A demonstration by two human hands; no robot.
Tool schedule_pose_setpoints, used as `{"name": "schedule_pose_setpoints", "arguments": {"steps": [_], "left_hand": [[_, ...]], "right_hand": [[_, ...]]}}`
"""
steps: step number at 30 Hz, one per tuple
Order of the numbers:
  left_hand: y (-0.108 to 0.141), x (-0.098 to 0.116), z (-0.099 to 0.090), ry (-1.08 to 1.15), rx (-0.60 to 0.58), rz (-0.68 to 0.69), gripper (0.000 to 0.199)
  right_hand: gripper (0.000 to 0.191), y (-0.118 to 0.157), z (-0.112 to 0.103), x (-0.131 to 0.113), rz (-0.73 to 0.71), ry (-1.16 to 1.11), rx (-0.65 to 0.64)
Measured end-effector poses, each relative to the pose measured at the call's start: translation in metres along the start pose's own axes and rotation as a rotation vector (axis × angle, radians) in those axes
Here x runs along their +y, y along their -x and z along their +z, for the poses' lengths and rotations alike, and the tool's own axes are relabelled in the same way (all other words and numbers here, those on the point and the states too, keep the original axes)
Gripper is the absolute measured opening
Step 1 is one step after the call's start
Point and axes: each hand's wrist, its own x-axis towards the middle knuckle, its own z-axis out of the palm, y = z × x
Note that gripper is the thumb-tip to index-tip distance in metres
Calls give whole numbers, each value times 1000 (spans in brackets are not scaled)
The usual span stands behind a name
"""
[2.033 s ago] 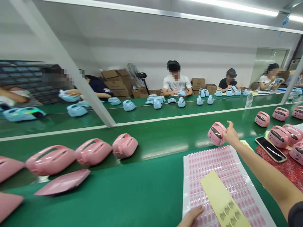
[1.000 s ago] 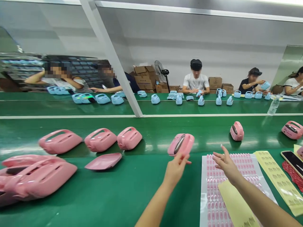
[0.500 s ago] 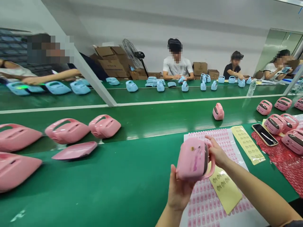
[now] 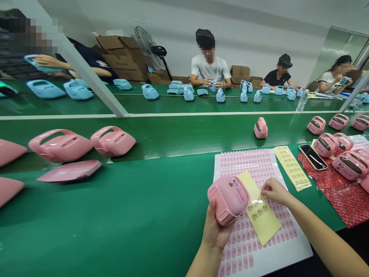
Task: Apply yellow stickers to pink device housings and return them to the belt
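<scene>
- Casing (image 4: 230, 200), pink, lower centre of frame, held up in left hand (image 4: 216, 229): thumb against its side, other fingers mostly hidden; I cannot tell their spread.
- Right hand (image 4: 275, 191), lower right: I see thumb and forefinger pinched together by yellow label strip (image 4: 266, 227); cannot tell what's between them.
- Strip lies on sticker sheet (image 4: 276, 257).
- Phone (image 4: 313, 157), right of frame, beside red wrap (image 4: 334, 200).
</scene>
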Motion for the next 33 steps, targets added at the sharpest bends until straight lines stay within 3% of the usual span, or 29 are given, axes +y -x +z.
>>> {"name": "schedule_pose_setpoints", "arguments": {"steps": [4,8,13,17,20,26,33], "left_hand": [[-1,-12,39,-98,242,52,36],[-5,-18,46,-227,316,59,29],[-11,-22,39,-306,303,76,24],[-14,-26,37,-326,266,139,35],[-15,-26,37,-357,235,170,42],[-15,-24,36,-379,227,154,43],[-13,-23,38,-382,234,177,43]], "right_hand": [[7,1,8,-6,-10,77,7],[15,5,13,-12,-51,135,19],[15,16,7,-13,-135,125,-46],[11,27,-8,-7,-222,34,-151],[9,28,-14,-3,-217,-43,-136],[11,16,5,-6,-143,56,-31],[19,17,19,-7,-261,187,8]]}}
